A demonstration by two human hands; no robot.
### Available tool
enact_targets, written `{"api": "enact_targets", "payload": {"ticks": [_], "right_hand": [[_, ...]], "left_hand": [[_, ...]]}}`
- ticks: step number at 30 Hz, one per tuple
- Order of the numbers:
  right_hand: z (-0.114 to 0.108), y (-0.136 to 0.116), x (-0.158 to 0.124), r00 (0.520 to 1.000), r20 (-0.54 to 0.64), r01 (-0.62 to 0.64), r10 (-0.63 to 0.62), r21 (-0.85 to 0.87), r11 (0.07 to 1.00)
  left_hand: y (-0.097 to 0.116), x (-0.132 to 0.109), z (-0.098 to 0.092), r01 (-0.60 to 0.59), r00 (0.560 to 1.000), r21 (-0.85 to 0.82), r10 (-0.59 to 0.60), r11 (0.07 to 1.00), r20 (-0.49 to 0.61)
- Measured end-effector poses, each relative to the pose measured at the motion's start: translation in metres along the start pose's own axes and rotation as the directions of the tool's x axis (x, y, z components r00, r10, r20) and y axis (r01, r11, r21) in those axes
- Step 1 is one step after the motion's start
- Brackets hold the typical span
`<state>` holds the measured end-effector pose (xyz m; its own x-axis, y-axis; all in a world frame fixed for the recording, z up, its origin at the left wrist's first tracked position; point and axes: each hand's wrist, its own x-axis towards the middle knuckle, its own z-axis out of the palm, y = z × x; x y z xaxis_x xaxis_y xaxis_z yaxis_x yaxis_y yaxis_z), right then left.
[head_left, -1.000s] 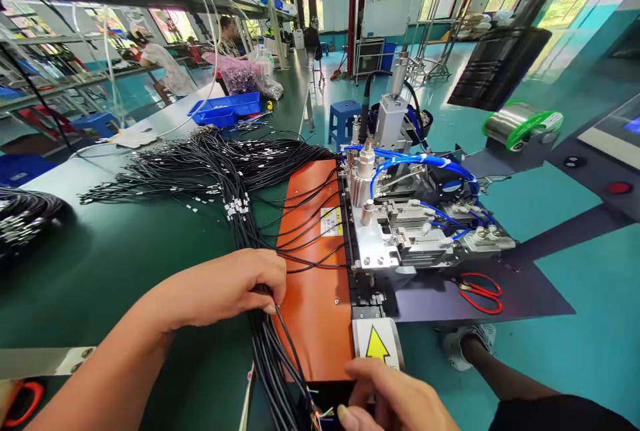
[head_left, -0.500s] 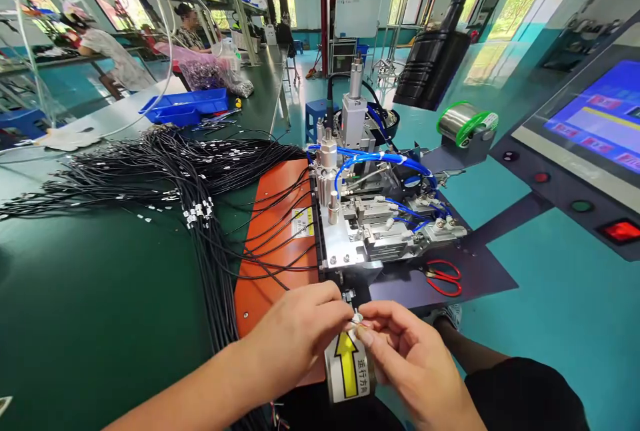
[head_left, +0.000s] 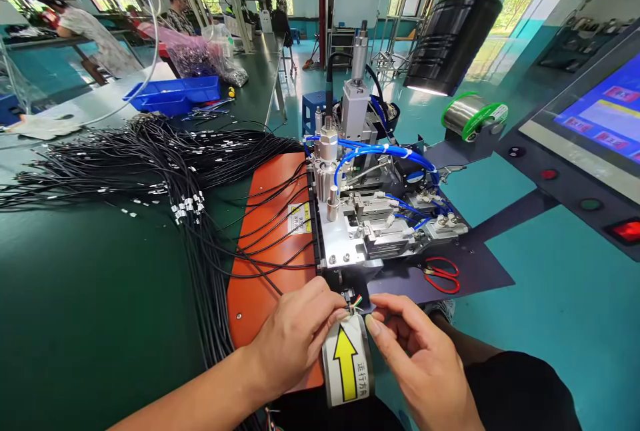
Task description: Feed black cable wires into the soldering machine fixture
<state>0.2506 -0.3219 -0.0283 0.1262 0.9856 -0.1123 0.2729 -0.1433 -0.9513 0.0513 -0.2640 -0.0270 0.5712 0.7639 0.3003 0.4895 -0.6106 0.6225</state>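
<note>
My left hand (head_left: 310, 326) is closed in a pinch on a thin cable end at the front of the machine (head_left: 350, 218). Coloured wires (head_left: 357, 302), with red and green among them, fan out just past its fingertips. Below the wires sits a rounded part with a yellow arrow label (head_left: 346, 364). My right hand (head_left: 417, 351) hovers just right of the wires, thumb and index finger apart, with its other fingers curled. I see nothing between that thumb and finger. Black cables (head_left: 270, 254) run across the orange plate (head_left: 273, 298) to the left.
A large bundle of black cables (head_left: 190, 211) lies on the green table mat. Red-handled scissors (head_left: 443, 276) rest on the dark plate at right. A solder wire spool (head_left: 473, 116), a lamp (head_left: 450, 38) and a screen panel (head_left: 595, 131) stand beyond. Two people sit at the far left.
My right thumb and fingers have come away from the wires, slightly to the right. The coloured wire ends now show spread out. My left hand keeps its pinch.
</note>
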Motion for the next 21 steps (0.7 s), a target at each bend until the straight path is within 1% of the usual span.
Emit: {"api": "enact_targets", "payload": {"ticks": [5, 9, 14, 21], "right_hand": [[0.005, -0.001, 0.003, 0.999, 0.033, -0.003, 0.002, 0.041, 0.999], [0.009, -0.003, 0.003, 0.999, 0.04, 0.02, -0.022, 0.042, 0.999], [0.014, -0.007, 0.003, 0.992, 0.015, 0.124, -0.123, -0.044, 0.991], [0.016, -0.005, 0.001, 0.978, 0.026, 0.21, -0.209, -0.08, 0.974]], "left_hand": [[-0.002, -0.001, 0.001, -0.014, 0.999, -0.033, 0.013, 0.999, -0.036], [-0.001, 0.001, 0.002, 0.024, 0.999, -0.062, -0.025, 0.998, -0.021], [0.0, 0.002, 0.001, 0.083, 0.996, -0.085, -0.082, 0.993, 0.018], [-0.001, 0.002, 0.003, 0.083, 0.997, -0.084, -0.082, 0.993, 0.014]]}}
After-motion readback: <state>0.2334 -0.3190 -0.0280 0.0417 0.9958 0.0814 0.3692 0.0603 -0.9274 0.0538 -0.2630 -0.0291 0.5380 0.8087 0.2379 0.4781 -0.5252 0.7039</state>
